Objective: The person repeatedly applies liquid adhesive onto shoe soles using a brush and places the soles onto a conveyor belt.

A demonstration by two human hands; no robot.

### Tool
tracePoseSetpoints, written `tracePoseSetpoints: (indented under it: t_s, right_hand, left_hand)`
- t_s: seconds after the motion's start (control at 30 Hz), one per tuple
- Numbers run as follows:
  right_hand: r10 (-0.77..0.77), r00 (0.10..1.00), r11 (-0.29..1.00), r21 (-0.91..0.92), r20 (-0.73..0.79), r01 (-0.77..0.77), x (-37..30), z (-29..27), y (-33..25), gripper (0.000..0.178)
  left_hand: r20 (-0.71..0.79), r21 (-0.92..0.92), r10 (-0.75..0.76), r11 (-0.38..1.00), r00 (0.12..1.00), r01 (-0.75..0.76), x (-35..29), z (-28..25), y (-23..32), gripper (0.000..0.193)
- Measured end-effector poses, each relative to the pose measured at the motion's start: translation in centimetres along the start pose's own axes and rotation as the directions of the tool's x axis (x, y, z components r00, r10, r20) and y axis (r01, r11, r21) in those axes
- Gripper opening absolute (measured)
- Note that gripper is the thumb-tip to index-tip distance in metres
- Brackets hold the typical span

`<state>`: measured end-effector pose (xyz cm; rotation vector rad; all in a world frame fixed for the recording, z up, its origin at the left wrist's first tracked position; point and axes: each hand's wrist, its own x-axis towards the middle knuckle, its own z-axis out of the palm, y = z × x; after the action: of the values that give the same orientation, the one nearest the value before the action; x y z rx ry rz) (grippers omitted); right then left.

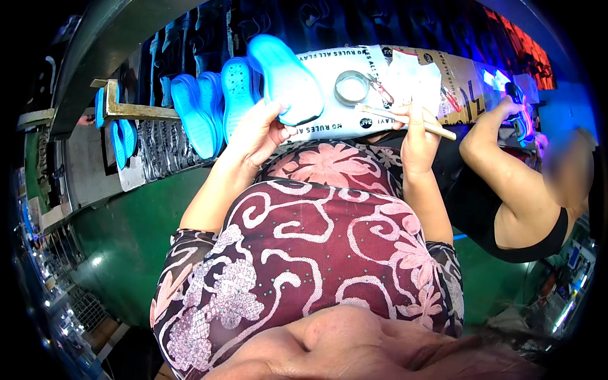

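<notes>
My left hand pinches the lower end of a light blue shoe sole, holding it tilted up over the covered work surface. In my right hand a slim brush with a pale handle is gripped between the fingers. Its tip points left and ends close to the lower right rim of a round glass dish; whether they touch I cannot tell. More blue soles stand in a row left of my left hand, beside a perforated blue insole.
Red-handled snips lie right of the dish, near white paper. Printed sheeting and brown cardboard cover the surface. A metal bracket juts in at left. At right, a co-worker's hand holds a dark, colourful shoe.
</notes>
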<state>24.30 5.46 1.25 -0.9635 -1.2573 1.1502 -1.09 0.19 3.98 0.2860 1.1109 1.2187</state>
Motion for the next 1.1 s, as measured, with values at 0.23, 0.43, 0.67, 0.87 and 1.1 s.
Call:
tracePoseSetpoints:
  t_s: [0.23, 0.43, 0.67, 0.87, 1.1]
  right_hand:
    - [0.075, 0.997, 0.997, 0.023, -0.028, -0.075, 0.7, -0.6, 0.5, 0.036]
    - [0.076, 0.992, 0.994, 0.085, -0.098, -0.068, -0.2, -2.2, 2.4, 0.034]
    - [0.110, 0.982, 0.978, 0.190, -0.153, -0.080, -3.3, -2.5, 2.1, 0.036]
    - [-0.059, 0.945, 0.976, 0.182, -0.322, 0.123, -1.1, -2.3, -0.6, 0.039]
    - [-0.369, 0.927, 0.926, -0.068, 0.063, 0.373, 0.5, 0.2, -4.7, 0.047]
  left_hand:
    - [0.047, -0.166, -0.209, 0.963, 0.977, 0.214, 1.8, 0.5, 0.2, 0.020]
    - [0.441, 0.148, -0.147, 0.985, 0.885, 0.089, 0.1, 2.2, 2.7, 0.030]
    - [0.663, 0.321, -0.197, 0.946, 0.722, -0.037, -5.3, 10.0, 4.2, 0.052]
    - [0.342, -0.025, -0.146, 0.986, 0.928, 0.164, -2.4, 8.2, 5.0, 0.015]
    - [0.233, -0.315, -0.175, 0.917, 0.957, 0.245, 1.7, 5.9, 2.9, 0.030]
